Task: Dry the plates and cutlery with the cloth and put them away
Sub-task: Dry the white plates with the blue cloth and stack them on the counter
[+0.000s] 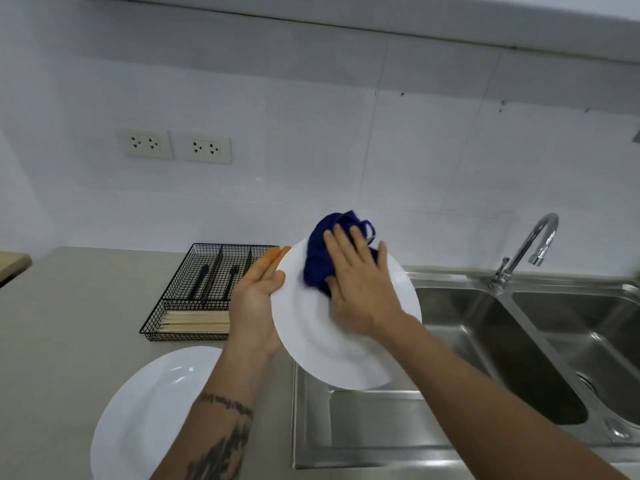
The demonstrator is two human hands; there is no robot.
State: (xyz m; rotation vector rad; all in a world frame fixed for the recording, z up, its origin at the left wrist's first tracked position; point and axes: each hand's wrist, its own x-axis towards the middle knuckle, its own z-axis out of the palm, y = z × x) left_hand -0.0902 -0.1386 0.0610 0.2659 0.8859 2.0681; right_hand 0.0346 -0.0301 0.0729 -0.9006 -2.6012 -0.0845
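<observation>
Presently left hand (256, 299) props the tilted plate (311, 341) above the sink (485, 341) edge, fingers straight behind its rim, so right hand (360, 289), fingers spread, presses the blue cloth (320, 261) against its face.

A plate (325, 334) was held tilted above the sink's drainboard (374, 424), the left hand (254, 299) at its left edge; the right hand (360, 289) pressed a cloth (320, 258) on its face; a second plate (145, 410) lay on the tabletop (69, 306) to the left; a wire tray (207, 292) sat behind it; the tap (530, 247) stood behind the basins (485, 334) at the right.
</observation>
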